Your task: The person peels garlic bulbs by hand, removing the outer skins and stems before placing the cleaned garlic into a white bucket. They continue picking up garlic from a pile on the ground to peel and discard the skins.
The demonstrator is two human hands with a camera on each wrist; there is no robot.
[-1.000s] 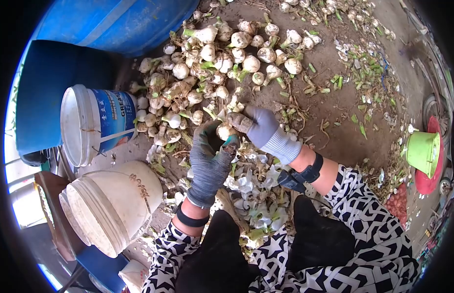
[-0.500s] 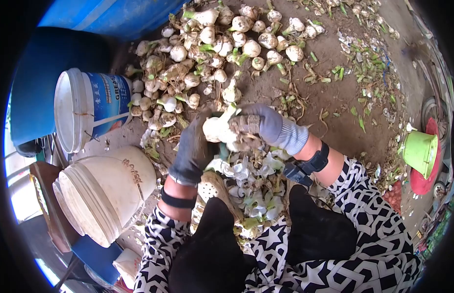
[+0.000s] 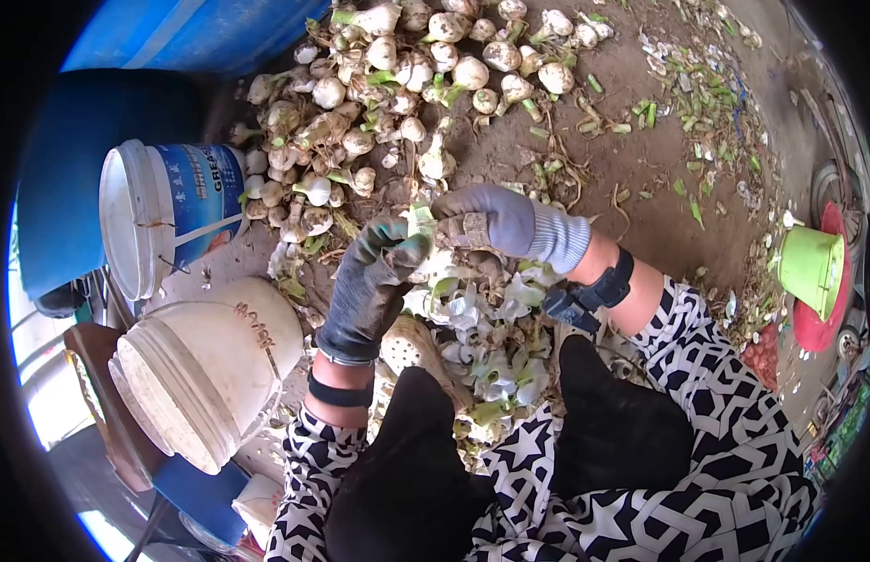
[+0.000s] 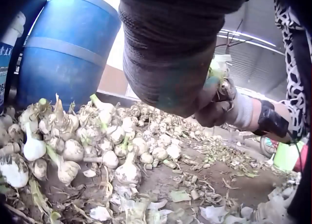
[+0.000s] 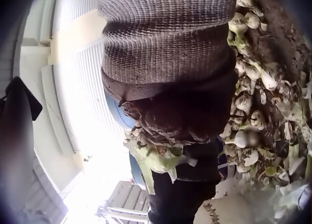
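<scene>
Between my two gloved hands is a garlic bulb, with its pale green stalk [image 3: 420, 220] showing at the fingertips; the hands hide much of the bulb. My left hand [image 3: 371, 286], in a dark grey glove with green patches, pinches it from the left. From the right, my right hand [image 3: 505, 223], in a soiled light grey glove, grips it with curled fingers. Loose pale-green leaf layers [image 5: 158, 161] stick out below the right fingers in the right wrist view. Just beyond the hands lies one garlic bulb [image 3: 437, 163] with its stalk.
A heap of garlic bulbs [image 3: 327, 92] covers the ground ahead. Peeled skins [image 3: 491, 347] lie between the shoes. At left stand a grease bucket [image 3: 196, 201], a white bucket [image 3: 229, 347] and blue barrels [image 3: 88, 169]. A green bucket [image 3: 810, 272] is at far right.
My hands met round a garlic bulb near the heap and drew it back over the skins. A white bulb that showed between them half a second ago is now mostly hidden.
</scene>
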